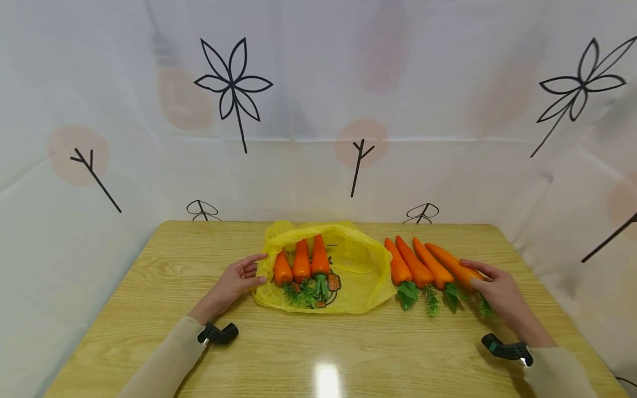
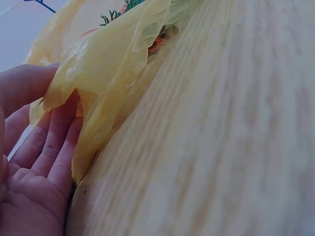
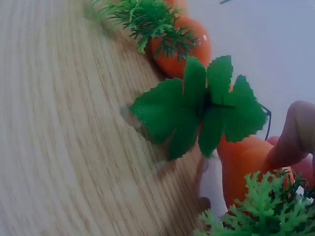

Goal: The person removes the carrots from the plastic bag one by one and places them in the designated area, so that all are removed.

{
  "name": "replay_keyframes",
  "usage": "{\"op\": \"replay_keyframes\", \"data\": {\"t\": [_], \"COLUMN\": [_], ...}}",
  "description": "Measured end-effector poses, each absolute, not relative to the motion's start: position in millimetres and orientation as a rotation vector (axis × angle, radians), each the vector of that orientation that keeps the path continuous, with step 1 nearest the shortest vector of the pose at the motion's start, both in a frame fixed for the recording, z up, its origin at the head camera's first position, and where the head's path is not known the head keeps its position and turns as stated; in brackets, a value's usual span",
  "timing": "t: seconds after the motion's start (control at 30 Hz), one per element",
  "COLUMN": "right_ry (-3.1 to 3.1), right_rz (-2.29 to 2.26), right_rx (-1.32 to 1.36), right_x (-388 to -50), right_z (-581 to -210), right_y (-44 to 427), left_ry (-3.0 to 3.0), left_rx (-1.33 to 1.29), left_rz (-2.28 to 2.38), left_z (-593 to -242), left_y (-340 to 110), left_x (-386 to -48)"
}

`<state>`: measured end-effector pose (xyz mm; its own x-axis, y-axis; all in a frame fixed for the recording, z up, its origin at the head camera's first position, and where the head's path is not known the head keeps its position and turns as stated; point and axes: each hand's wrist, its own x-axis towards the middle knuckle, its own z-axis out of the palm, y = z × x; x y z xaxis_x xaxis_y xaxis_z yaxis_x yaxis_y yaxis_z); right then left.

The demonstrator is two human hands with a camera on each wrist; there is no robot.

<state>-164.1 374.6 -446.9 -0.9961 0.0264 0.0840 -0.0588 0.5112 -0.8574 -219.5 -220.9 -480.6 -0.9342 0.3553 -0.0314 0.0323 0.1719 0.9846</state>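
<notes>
- Pinching the rightmost carrot (image 1: 450,261) near its thick end with my right hand (image 1: 500,298), thumb on one side and fingers on the other; it lies toward the table's (image 1: 348,348) right edge, tip aimed at the far edge.
- My left hand (image 1: 234,284) grips the left rim of the yellow bag (image 1: 378,290), film between thumb and fingers, which I judge useful for steadying the mouth.
- Method: best to lift by the firm orange body, leaving the fern-like top (image 1: 485,307) out of the grip; it would probably bend.
- Caution: the broad green leaves (image 3: 172,108) of the neighbouring carrot sit close by and could snag, so a straight lift seems safer than a sideways drag.
- Container: the bag lies near the middle of the far edge, mouth gaping toward the near edge.
- Contents: three carrots (image 1: 301,262), side by side in its left half, green tops toward the near edge; its right half has room.
- Outside: three more carrots (image 1: 414,268) between bag and pinched one; whether the leftmost touches the film, I cannot tell.
</notes>
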Motion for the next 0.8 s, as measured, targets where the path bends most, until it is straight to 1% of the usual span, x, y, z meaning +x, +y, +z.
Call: {"op": "replay_keyframes", "data": {"t": [0.23, 0.57, 0.8], "right_ry": [-2.693, -2.662, -2.69], "right_rz": [1.442, 1.608, 1.598], "right_rx": [0.049, 0.19, 0.155], "right_x": [-167.8, -167.4, -168.8], "right_z": [-450.0, -451.3, -448.0], "right_y": [371.6, 372.2, 373.4], "left_ry": [2.198, 2.21, 2.192], "left_rx": [0.375, 0.371, 0.364], "left_rz": [1.847, 1.831, 1.853], "left_z": [-481.3, -478.0, -476.6], "left_y": [-219.6, -218.7, -218.1], "left_x": [-218.9, -220.0, -218.3]}}
